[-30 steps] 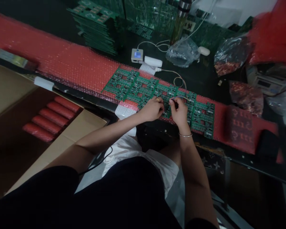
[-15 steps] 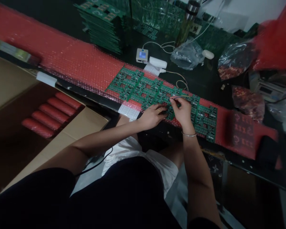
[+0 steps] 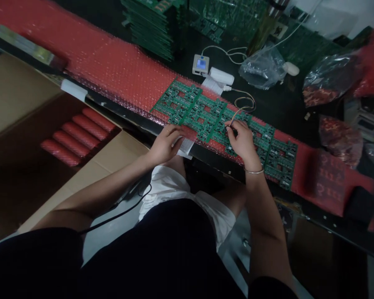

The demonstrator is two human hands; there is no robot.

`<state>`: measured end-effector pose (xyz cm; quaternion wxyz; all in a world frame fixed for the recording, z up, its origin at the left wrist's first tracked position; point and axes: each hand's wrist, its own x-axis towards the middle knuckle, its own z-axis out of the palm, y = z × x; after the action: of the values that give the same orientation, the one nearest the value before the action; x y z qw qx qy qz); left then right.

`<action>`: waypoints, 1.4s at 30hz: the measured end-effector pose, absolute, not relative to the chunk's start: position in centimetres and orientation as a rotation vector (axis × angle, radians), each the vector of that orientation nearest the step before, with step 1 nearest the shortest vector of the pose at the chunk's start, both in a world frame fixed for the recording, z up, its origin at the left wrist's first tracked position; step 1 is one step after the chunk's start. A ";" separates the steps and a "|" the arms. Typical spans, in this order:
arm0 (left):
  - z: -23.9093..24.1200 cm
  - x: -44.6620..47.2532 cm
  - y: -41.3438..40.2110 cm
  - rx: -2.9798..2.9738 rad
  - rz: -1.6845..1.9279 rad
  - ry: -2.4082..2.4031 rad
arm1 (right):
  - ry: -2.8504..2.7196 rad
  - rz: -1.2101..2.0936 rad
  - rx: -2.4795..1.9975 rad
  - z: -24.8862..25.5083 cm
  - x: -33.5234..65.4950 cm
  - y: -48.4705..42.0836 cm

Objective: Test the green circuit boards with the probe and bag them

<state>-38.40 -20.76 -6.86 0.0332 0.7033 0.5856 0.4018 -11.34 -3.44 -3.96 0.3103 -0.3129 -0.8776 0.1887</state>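
A panel of green circuit boards (image 3: 202, 114) lies on the red bubble wrap (image 3: 112, 68) along the bench. My right hand (image 3: 241, 139) is over the middle of the panel, pinching the end of a thin cable (image 3: 235, 113). What the cable tip touches is hidden by the fingers. At the front edge of the bubble wrap, beside the panel's lower left corner, is my left hand (image 3: 166, 145). Its fingers are bent, with the thumb apart from them, and nothing shows between them. The cable loops back to a small white box with a lit screen (image 3: 201, 64).
A tall stack of green boards (image 3: 151, 31) stands behind the wrap. Clear plastic bags (image 3: 262, 68) and a bag of reddish parts (image 3: 339, 139) lie at the back right. Red bubble-wrapped rolls (image 3: 77, 135) fill an open cardboard box (image 3: 118, 153) at the left.
My left hand has lifted off the middle of the boards and moved left to the front edge. The right hand stays on the panel with the cable. The view has shifted slightly.
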 end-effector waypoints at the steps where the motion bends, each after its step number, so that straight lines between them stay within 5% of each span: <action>1: -7.2 -39.1 -21.1 2.147 1.240 1.798 | -2.332 0.486 -0.816 -3.8 -11.3 -3.5; 33: -6.8 -40.9 -22.7 2.090 1.052 1.552 | -2.155 0.501 -0.985 -5.3 -11.5 -4.0; 42: -0.1 -38.3 -9.6 2.231 0.955 1.217 | -2.158 0.512 -0.944 -5.7 -11.6 -3.5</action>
<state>-38.28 -9.58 -0.11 0.2118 0.8031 0.4380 0.3440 -11.55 -3.54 -5.65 0.3575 -0.3658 -0.8361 0.1984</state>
